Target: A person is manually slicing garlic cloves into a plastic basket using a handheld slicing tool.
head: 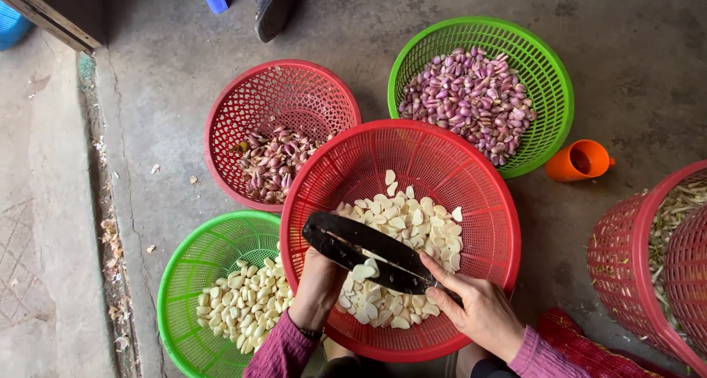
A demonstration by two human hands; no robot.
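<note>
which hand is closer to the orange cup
Right. The right hand grips the knife handle below-left of the orange cup; the left hand is further left.

Red basket w/ white garlic cloves; green basket w/ purple cloves (orange cup nearby).

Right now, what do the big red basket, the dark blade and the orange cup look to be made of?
Big red basket: moulded plastic by the look, glossy, with an even lattice of holes and a thick rolled rim.
Dark blade, held by the right hand: likely metal, blackened and matt, with a paler line along one edge.
Orange cup: smooth plastic, probably, uniform colour with a soft sheen.
</note>
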